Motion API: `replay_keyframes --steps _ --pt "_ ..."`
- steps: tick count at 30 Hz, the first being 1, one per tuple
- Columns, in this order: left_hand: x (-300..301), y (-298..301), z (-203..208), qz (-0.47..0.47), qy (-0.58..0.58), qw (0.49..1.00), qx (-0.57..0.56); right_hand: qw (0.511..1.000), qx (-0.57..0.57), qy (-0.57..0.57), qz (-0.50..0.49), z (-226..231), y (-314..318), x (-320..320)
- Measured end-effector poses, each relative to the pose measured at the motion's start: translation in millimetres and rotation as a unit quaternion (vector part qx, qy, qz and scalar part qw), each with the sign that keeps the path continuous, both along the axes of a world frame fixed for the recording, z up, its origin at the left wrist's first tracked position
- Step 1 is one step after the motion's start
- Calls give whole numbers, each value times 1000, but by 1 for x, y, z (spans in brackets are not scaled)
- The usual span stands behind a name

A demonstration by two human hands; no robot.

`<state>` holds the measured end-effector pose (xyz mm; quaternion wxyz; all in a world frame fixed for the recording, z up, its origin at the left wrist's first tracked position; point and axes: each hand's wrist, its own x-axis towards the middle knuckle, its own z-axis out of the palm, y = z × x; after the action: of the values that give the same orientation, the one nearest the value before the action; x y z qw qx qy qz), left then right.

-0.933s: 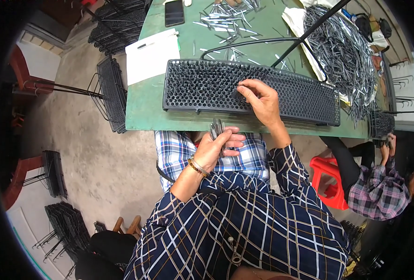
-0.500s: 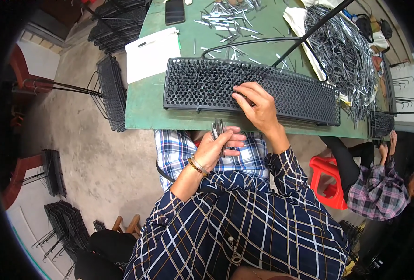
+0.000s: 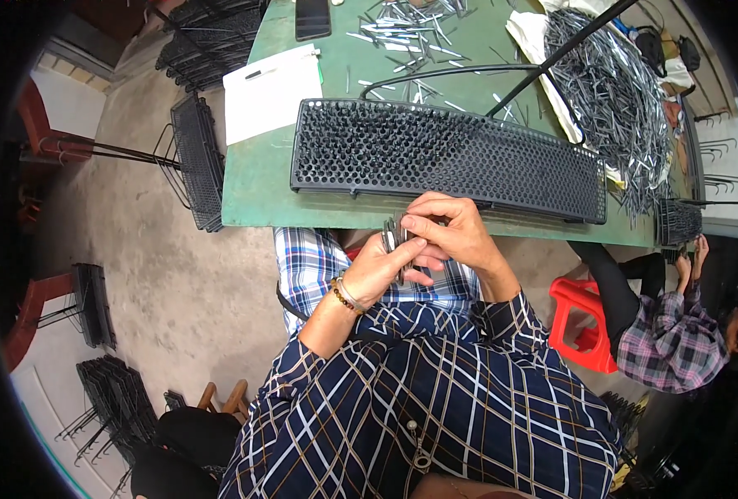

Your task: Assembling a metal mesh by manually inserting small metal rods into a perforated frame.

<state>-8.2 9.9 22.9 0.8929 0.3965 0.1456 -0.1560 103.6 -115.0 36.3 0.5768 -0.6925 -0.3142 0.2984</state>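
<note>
My left hand (image 3: 375, 273) is closed around a bundle of slim dark and silvery metal pieces (image 3: 390, 237), their ends sticking up past the thumb. My right hand (image 3: 459, 235) meets it from the right, thumb and fingers pinched at the top of the bundle; whether it grips one piece is hard to see. Just beyond both hands, a long black rack (image 3: 510, 170) full of round holes lies along the table's near edge. Its left part holds many dark upright pieces, while plain holes show on the right.
On the green table (image 3: 256, 195) lie scattered slim pieces (image 3: 406, 37), a white sheet (image 3: 273, 96) with a pen, and a phone (image 3: 312, 18). A large heap of pieces (image 3: 610, 91) fills a white sack at right. Another person (image 3: 672, 341) works beside a red stool (image 3: 581, 324).
My right hand has come off the rack, back toward me and slightly left, to the bundle in my left hand. My left hand has hardly moved.
</note>
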Motion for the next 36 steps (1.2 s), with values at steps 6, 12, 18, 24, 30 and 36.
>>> replay_keyframes --steps 6,12,18,24,30,36 --pt "1 1 -10 31 12 999 -5 995 8 74 -61 -6 -2 2" --pt "1 1 -11 50 20 999 10 992 -11 90 -85 -5 -2 7" --pt "-1 1 -17 104 51 993 -2 986 14 62 -157 7 2 16" --pt "0 1 -17 78 48 996 11 977 29 -123 -172 11 12 36" --pt "1 0 -13 71 61 996 14 971 35 -156 -179 -3 21 40" --pt "1 1 -14 70 65 995 4 957 21 -223 -185 -7 23 40"
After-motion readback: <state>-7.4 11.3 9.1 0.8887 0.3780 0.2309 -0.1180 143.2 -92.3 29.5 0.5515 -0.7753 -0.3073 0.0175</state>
